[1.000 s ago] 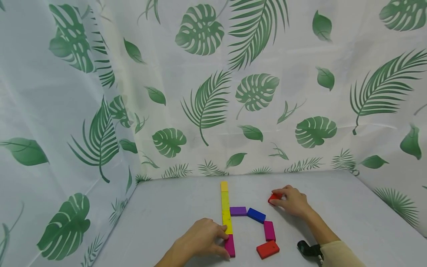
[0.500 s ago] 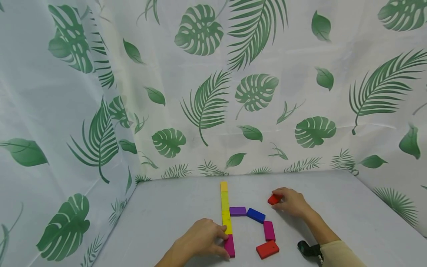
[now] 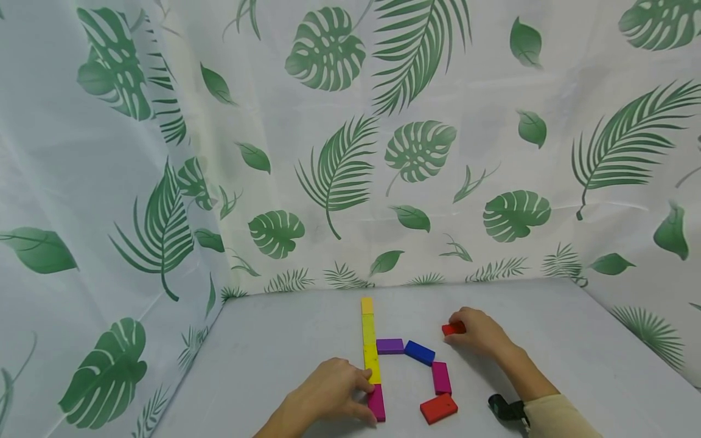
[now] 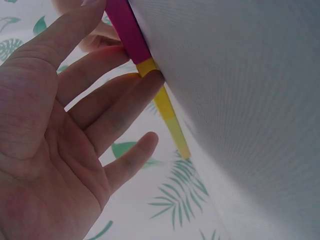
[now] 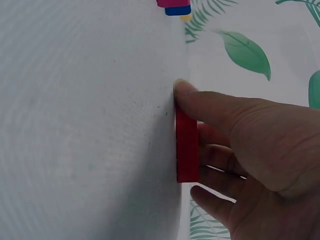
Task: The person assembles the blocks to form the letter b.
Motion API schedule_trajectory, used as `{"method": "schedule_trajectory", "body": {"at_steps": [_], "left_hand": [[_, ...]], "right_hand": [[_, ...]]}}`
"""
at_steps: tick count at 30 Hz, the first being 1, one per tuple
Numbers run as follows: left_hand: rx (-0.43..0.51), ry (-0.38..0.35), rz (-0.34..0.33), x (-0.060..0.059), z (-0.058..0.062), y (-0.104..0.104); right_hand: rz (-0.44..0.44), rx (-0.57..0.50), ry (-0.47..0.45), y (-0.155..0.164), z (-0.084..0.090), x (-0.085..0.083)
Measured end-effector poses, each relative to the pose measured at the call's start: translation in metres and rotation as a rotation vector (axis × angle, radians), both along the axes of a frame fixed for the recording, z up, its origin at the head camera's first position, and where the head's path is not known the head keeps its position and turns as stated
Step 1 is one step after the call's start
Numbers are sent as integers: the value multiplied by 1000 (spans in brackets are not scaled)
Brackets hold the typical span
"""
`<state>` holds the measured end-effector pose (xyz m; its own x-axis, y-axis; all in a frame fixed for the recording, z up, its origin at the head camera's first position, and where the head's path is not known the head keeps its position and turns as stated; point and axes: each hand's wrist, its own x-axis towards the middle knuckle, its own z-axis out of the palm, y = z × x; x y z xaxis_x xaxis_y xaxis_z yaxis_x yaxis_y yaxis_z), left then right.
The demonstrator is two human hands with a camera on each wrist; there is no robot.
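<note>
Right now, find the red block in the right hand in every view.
Head: red block right of centre, low, at the right hand's fingertips.
Left wrist: not in it.
Right wrist: centre, edge-on on the table, under the thumb.
Shared landmark: blue block, top edge of the right wrist view.

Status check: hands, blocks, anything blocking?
Right hand pinches red block. Left hand rests on magenta block and yellow block. Nothing in the way.
</note>
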<state>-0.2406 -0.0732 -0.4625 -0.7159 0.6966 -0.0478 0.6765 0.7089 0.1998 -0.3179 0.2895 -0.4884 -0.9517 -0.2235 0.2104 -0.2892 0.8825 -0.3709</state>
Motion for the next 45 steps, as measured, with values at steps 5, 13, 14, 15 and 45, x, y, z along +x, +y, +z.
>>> {"method": "schedule_trajectory", "body": {"at_steps": [5, 13, 14, 15, 45], "left_hand": [[-1, -9, 12, 0, 0, 0], [6, -7, 8, 0, -1, 0], [7, -3, 5, 0, -1, 0], [8, -3, 4, 0, -1, 0], [25, 21, -7, 2, 0, -2]], "right_hand": [[21, 5, 1, 1, 0, -1], [40, 7, -53, 1, 0, -4], [38, 6, -61, 1, 0, -4], [40, 6, -67, 0, 0, -4], [112, -86, -81, -13, 21, 10]]}}
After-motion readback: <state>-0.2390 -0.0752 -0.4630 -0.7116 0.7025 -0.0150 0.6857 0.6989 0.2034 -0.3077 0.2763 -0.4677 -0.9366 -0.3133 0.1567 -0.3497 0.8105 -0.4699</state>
